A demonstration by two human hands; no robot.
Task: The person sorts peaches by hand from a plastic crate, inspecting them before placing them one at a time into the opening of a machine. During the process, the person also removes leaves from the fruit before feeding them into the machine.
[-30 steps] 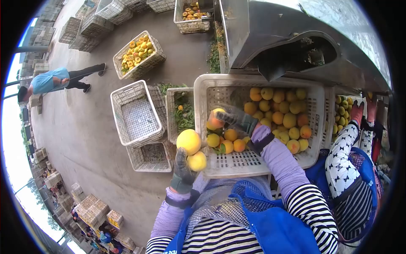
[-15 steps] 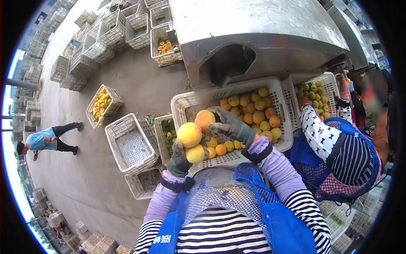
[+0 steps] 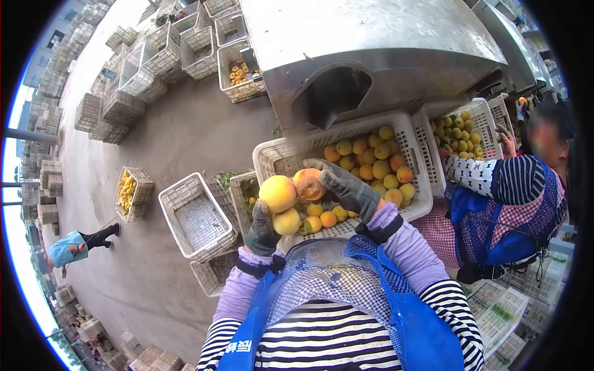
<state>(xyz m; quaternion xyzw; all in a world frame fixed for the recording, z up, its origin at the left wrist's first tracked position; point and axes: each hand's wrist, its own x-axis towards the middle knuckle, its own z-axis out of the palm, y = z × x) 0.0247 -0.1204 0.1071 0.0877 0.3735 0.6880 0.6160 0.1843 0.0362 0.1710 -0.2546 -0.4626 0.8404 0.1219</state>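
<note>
My gloved left hand (image 3: 263,232) is closed around two yellow peaches, an upper peach (image 3: 277,193) and a lower peach (image 3: 286,221). In my gloved right hand (image 3: 349,190) is another peach (image 3: 309,185), gripped by the fingers, with a brown damaged patch facing me. Both hands are above the near left part of a white plastic crate (image 3: 272,159). Inside it, many loose peaches (image 3: 371,157) lie mostly toward the right, with several more below my hands.
A metal machine (image 3: 383,37) with a dark opening stands beyond the crate. Left of me are a white crate (image 3: 197,219) and a crate of yellow fruit (image 3: 133,195). A co-worker (image 3: 495,216) is at my right beside another peach crate (image 3: 458,136). Someone in blue (image 3: 71,247) walks at far left.
The peach in my right hand has turned, bringing its brown patch into view. The fruit crate on the floor and the walking person have shifted down-left. The co-worker's body and arm have moved.
</note>
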